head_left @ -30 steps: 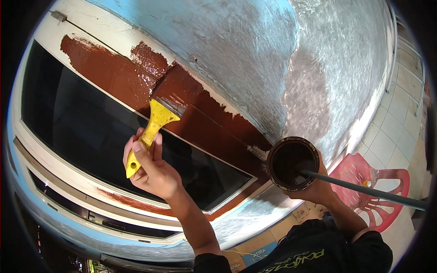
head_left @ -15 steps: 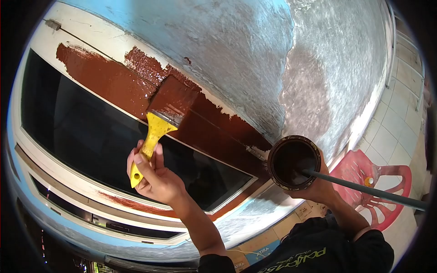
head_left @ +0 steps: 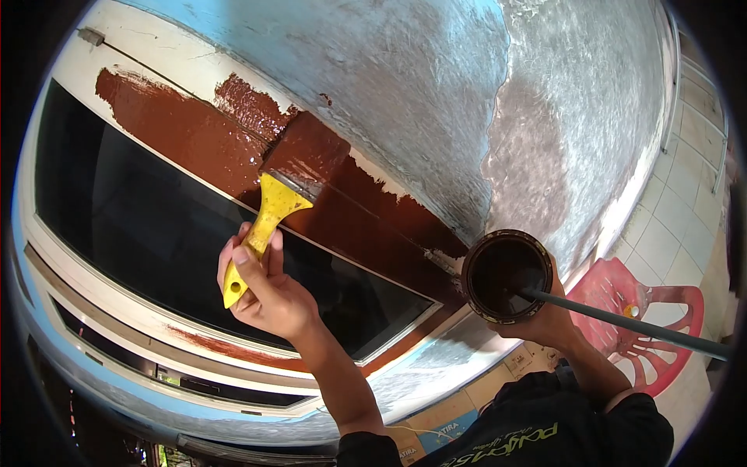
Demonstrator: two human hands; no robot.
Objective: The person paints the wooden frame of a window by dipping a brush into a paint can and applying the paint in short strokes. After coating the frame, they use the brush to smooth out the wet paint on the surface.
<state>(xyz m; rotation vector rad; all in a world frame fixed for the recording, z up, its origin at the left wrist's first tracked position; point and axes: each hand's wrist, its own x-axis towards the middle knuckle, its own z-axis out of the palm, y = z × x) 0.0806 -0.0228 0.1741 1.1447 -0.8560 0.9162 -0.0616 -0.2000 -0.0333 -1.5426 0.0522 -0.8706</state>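
My left hand (head_left: pixel 268 288) is closed round the yellow handle of a wide paintbrush (head_left: pixel 282 206). The brush's bristles, coated in reddish brown, lie over the brown-painted part of a white frame (head_left: pixel 171 117), at its edge by the grey wall. My right hand (head_left: pixel 545 319) grips a round can (head_left: pixel 507 276) from its outer side. Dark paint is inside the can, and a grey-green rod (head_left: pixel 622 321) slants out of it to the right. The fingers on the can are mostly hidden behind it.
A dark glass pane (head_left: pixel 156 206) lies below the painted strip. A blue and grey wall (head_left: pixel 405 101) fills the top. At the right are a red plastic chair (head_left: pixel 603 292) and floor tiles (head_left: pixel 673 198). Cardboard (head_left: pixel 459 405) lies at the bottom.
My left hand and the brush have shifted slightly; the bristles sit a little higher and further right. The can in my right hand appears nearly unmoved.
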